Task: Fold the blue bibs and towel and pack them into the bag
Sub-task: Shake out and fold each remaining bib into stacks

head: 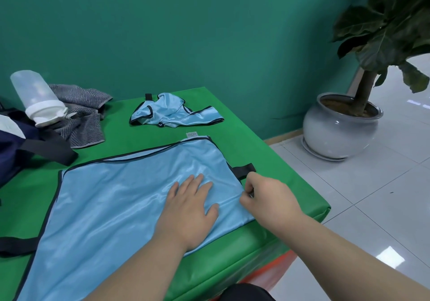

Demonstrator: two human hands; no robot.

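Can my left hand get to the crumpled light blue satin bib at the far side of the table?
Probably yes. The left hand lies flat, holding nothing, on the spread light blue bib; only that bib and bare green padded table separate it from the crumpled light blue satin bib.

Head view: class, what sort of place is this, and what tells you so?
Likely an indoor activity or training room: a green padded mat, a tiled floor and a potted plant.
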